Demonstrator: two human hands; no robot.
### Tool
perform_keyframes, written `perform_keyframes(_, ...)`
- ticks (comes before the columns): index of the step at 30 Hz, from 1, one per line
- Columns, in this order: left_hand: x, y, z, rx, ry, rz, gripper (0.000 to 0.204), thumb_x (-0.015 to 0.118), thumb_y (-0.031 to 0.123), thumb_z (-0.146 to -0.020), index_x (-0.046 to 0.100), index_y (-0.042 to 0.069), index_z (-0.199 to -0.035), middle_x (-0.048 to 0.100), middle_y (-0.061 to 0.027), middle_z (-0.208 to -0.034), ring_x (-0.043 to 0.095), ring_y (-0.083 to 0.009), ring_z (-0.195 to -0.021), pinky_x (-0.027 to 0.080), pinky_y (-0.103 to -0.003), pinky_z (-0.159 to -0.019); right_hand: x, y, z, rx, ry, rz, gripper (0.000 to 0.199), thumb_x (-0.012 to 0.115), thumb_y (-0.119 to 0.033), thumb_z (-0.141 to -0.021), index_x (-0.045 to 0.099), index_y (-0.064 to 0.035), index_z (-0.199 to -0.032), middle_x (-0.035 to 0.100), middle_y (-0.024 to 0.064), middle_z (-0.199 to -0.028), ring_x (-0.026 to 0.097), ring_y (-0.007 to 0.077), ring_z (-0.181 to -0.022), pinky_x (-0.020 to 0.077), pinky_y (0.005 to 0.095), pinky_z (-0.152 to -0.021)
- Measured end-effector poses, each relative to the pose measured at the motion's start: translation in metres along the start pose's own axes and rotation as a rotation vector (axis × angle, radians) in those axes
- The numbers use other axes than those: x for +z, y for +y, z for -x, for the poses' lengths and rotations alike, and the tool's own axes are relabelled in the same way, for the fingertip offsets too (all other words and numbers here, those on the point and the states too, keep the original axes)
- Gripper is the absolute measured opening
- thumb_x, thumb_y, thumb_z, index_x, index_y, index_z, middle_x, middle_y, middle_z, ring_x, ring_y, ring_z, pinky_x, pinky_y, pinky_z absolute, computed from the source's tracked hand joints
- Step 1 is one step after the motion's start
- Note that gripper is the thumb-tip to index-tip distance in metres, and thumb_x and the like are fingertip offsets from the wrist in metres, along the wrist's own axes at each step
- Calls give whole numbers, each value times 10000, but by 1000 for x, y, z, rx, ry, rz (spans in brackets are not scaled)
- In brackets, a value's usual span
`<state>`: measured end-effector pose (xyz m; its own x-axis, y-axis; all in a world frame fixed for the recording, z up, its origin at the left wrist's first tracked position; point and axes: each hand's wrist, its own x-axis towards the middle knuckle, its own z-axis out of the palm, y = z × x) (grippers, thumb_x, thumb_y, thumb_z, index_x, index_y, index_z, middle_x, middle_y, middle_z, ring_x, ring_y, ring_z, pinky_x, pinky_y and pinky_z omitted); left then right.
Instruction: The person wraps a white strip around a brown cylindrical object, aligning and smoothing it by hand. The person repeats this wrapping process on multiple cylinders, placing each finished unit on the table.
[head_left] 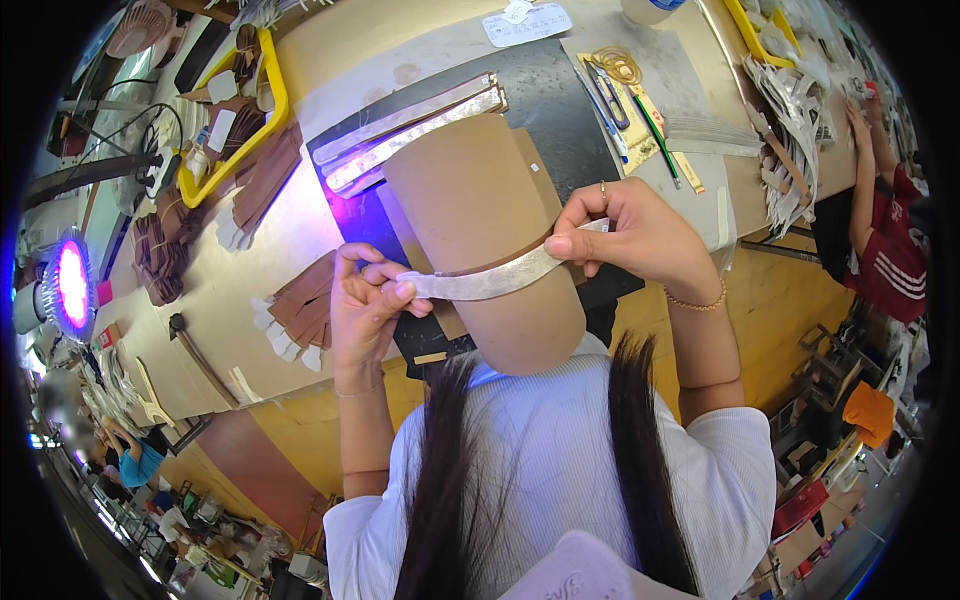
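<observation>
Both hands pinch a curved metal strip across a tan sheet

Head view: the left hand (365, 305) grips one end of the thin, silvery, bowed strip (490, 282) between thumb and fingers; the right hand (630, 235) pinches the other end. The strip lies across a smooth tan leather sheet (480, 220) with a rounded near edge, resting on a black mat (560, 95). More flat metal strips (410, 125) lie beyond; brown cut pieces (300, 305) sit left, a yellow tray (245, 140) farther left
</observation>
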<state>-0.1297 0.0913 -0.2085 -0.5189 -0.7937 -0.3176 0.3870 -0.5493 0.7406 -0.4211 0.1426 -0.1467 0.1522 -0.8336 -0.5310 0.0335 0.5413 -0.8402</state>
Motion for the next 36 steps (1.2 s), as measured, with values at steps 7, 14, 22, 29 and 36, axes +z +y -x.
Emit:
perform_keyframes(7,7,-9,-6,-23,32,-8,435,603,-127,-780,367,33,-1108,611,-186,-832,650,-249,-666,577,-311,-597,4,17,-2,-67,55,-33,313,756,-293,-761,630,-7,-787,583,3,-625,541,57,-535,442,186,-483)
perform_keyframes(14,15,-4,-7,-27,48,-64,462,621,-110,-775,373,28,-1140,610,-167,-829,634,-229,-649,557,-301,-594,-8,45,-6,-95,-110,-431,223,695,-202,-825,616,-3,-886,626,26,-759,592,67,-638,480,186,-598)
perform_keyframes(22,17,-5,-6,-37,59,-65,482,636,-83,-778,372,44,-1161,619,-150,-841,631,-234,-641,548,-298,-564,-7,64,-14,-79,-120,-542,242,660,-250,-856,604,-14,-863,614,16,-750,604,78,-644,478,188,-586)
perform_keyframes(29,18,-5,-5,-14,55,-31,522,678,-58,-758,371,56,-1165,632,-125,-866,635,-218,-661,548,-295,-573,-3,64,-18,-57,-102,-507,261,662,-283,-853,601,-29,-839,604,4,-713,583,61,-603,465,180,-553)
perform_keyframes(36,18,-5,-6,-11,59,-53,533,680,-68,-750,379,69,-1167,636,-99,-901,631,-179,-784,537,-276,-686,13,60,-6,-187,215,-103,313,679,-313,-833,585,-15,-835,576,16,-711,546,47,-604,414,204,-508)
